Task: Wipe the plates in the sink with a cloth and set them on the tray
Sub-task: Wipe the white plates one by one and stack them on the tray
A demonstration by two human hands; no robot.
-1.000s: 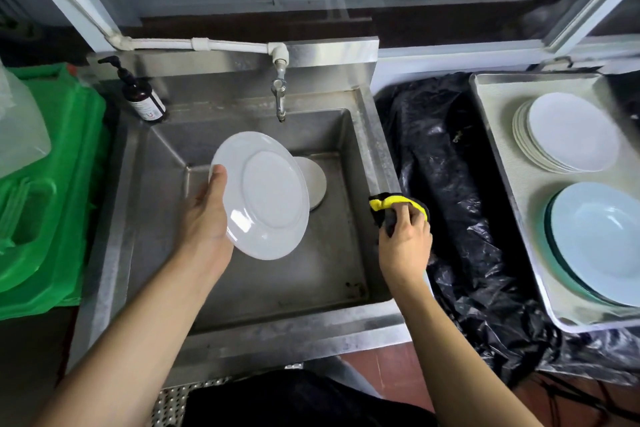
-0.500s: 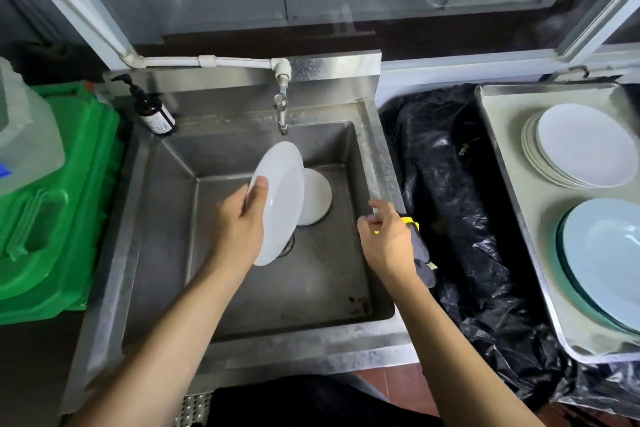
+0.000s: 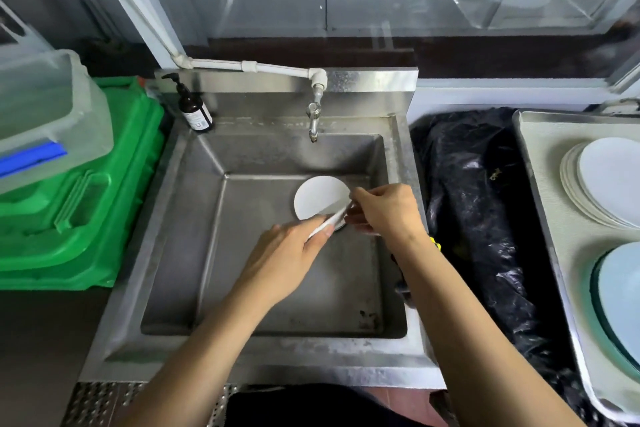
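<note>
- Plate (image 3: 327,225), white, is seen almost edge-on above the middle of the steel sink (image 3: 194,218), held between both hands.
- Left hand (image 3: 284,258) grips the plate's near edge, fingers curled round the rim.
- Right hand (image 3: 384,210) pinches the far edge from the other side, fingers bent; it holds no cloth.
- Cloth (image 3: 435,244), yellow and dark, shows only as a sliver behind the right forearm, at the sink's right rim.
- Second plate (image 3: 320,196) lies flat on the sink floor, directly under the held one.
- Risk, as a judgement: the held plate is gripped only at its rim, so a slip during this two-handed pass would drop it onto the plate beneath and could chip both.
- Tray (image 3: 547,204) sits well to the right, past a black plastic bag (image 3: 474,218); it holds a stack of white plates (image 3: 602,180) and a stack of pale blue plates (image 3: 623,302).
- Soap bottle (image 3: 194,107) stands at the sink's back left corner; a green crate (image 3: 86,204) carries a clear tub (image 3: 52,107).
</note>
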